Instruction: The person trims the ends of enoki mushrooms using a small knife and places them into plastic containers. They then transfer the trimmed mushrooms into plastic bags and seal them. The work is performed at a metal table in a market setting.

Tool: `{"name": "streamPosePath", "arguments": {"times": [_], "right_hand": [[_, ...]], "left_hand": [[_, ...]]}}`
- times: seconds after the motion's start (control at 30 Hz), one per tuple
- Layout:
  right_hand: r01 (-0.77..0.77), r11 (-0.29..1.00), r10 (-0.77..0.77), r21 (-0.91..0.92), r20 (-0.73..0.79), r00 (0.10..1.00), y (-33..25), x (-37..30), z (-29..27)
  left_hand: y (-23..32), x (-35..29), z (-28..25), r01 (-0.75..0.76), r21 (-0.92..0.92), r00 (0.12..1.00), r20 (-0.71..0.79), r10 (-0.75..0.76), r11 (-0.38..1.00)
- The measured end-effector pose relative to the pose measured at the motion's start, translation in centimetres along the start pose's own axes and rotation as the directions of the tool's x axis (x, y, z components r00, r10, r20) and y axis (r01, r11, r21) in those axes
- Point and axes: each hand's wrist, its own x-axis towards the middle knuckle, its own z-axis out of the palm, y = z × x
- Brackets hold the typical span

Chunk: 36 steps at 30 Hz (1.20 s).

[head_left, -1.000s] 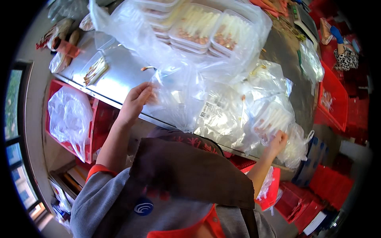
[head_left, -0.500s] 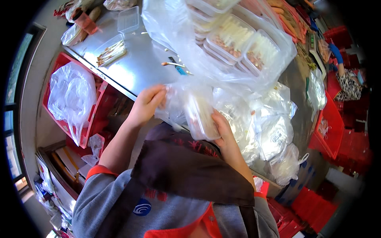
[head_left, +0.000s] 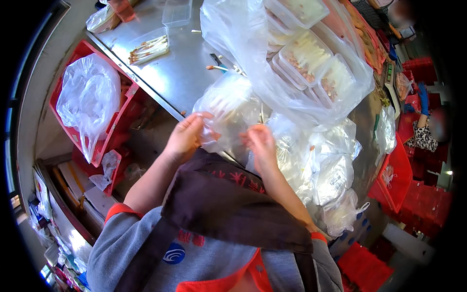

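Observation:
A clear plastic bag (head_left: pixel 229 104) lies at the near edge of the metal table, with pale stalks showing dimly through its film. My left hand (head_left: pixel 187 136) is closed, pinching the bag's near left edge. Opposite it, my right hand (head_left: pixel 261 144) has its fingers drawn together at the bag's right side, slightly blurred. Beyond the bag, a large clear bag (head_left: pixel 233 36) is spread around stacked plastic tubs (head_left: pixel 306 58) of white stalks with brownish ends. An uncovered tub of similar stalks (head_left: pixel 151 50) sits at the left of the table.
Shiny filled bags (head_left: pixel 331 170) crowd the table to my right. An unfilled clear tub (head_left: pixel 177 12) and a dark-bladed tool (head_left: pixel 217 60) with a loose stalk lie farther back. Red crates (head_left: pixel 104 155) stand at the left. Another person's blue-gloved hand (head_left: pixel 423 100) shows far right.
The tub of stalks that my right hand held beside the bag has moved away from me, and stalks now show inside the bag. My right hand has shifted to the bag's edge; the view has shifted.

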Motion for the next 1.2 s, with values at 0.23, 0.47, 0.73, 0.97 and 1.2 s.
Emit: {"name": "streamPosePath", "arguments": {"times": [0.23,0.47,0.73,0.97,1.2], "right_hand": [[0.436,0.475,-0.603,-0.764,0.078,0.794,-0.4,6.2,-0.9],[0.113,0.463,-0.428,-0.879,-0.110,0.897,-3.1,3.7,-3.2],[0.323,0.439,-0.517,-0.838,0.058,0.854,-8.7,-2.7,-1.1],[0.221,0.936,-0.291,0.274,0.249,0.924,-8.4,-2.4,0.2],[0.117,0.983,-0.168,0.141,0.432,0.886,-6.5,-3.9,2.5]], "left_hand": [[0.1,0.7,-0.6,-0.019,-0.073,1.000,-0.025,0.017,0.997],[1.7,0.2,-0.2,-0.118,0.350,0.986,-0.073,0.153,0.929],[6.3,-2.6,-2.9,0.163,0.964,0.930,-0.080,0.359,-0.209],[6.2,-3.5,1.9,-0.239,0.489,0.953,-0.049,0.300,0.839],[3.5,-3.2,4.5,-0.083,0.126,0.975,0.213,0.055,0.989]]}}
